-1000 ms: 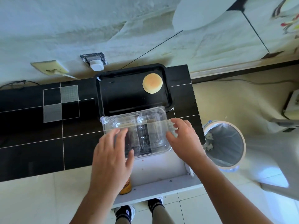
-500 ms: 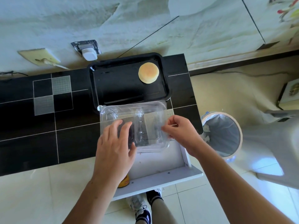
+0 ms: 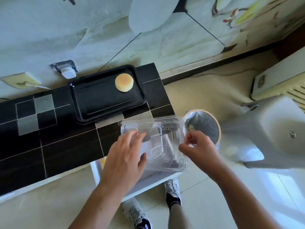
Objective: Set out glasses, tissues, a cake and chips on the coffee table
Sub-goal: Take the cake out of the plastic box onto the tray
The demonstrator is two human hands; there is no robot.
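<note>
A: What are the hands doing?

B: Both hold a clear plastic clamshell container (image 3: 158,142) above the corner of a black tiled counter (image 3: 54,146). The left hand (image 3: 125,159) lies spread, fingers flat on the container's left side. The right hand (image 3: 199,147) pinches its right edge between thumb and fingertips.

A: Where is the cake?

B: A small round golden cake (image 3: 124,82) sits on a black tray (image 3: 99,104), in the tray's far right corner, well apart from the hands. The tray rests on the counter against the wall.

A: Anything nearby?

B: A lined waste bin (image 3: 204,124) stands on the floor just right of the container. An open white drawer (image 3: 148,180) lies below the hands.
</note>
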